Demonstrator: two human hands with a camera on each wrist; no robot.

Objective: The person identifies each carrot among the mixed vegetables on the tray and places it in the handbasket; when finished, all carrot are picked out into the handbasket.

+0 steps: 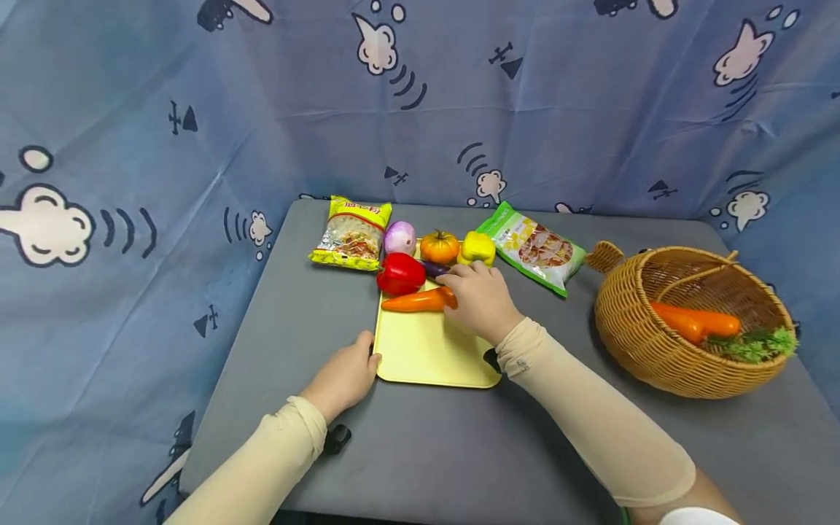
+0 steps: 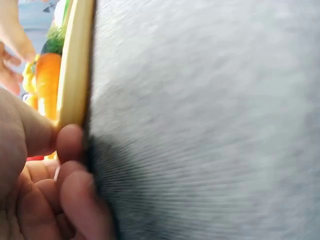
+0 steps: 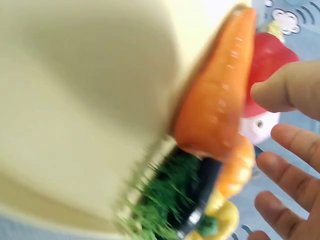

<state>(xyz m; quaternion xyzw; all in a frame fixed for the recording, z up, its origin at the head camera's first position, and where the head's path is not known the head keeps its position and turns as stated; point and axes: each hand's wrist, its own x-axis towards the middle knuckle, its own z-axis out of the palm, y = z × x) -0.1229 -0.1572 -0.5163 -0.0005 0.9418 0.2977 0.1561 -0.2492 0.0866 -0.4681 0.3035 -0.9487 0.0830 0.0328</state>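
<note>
My left hand (image 1: 344, 374) pinches the left edge of a yellow tray (image 1: 433, 357) between thumb and fingers; the left wrist view shows this grip on the tray's rim (image 2: 75, 65). Above the tray's right side is my right hand (image 1: 482, 302), near the thick end of a carrot (image 1: 416, 300). In the right wrist view its fingers (image 3: 285, 175) are spread and apart from the carrot (image 3: 215, 100). Behind the carrot are a red bell pepper (image 1: 401, 274) and a dark eggplant (image 1: 434, 269), then a purple onion (image 1: 399, 238), a small orange pumpkin (image 1: 440, 248) and a yellow pepper (image 1: 477, 249).
A yellow noodle bag (image 1: 353, 235) lies behind the tray on the left, and a green-and-white food bag (image 1: 538, 248) behind it on the right. Farther right, a wicker basket (image 1: 663, 364) holds carrots (image 1: 695, 321) with green tops. A patterned curtain hangs behind the grey table (image 1: 295, 292).
</note>
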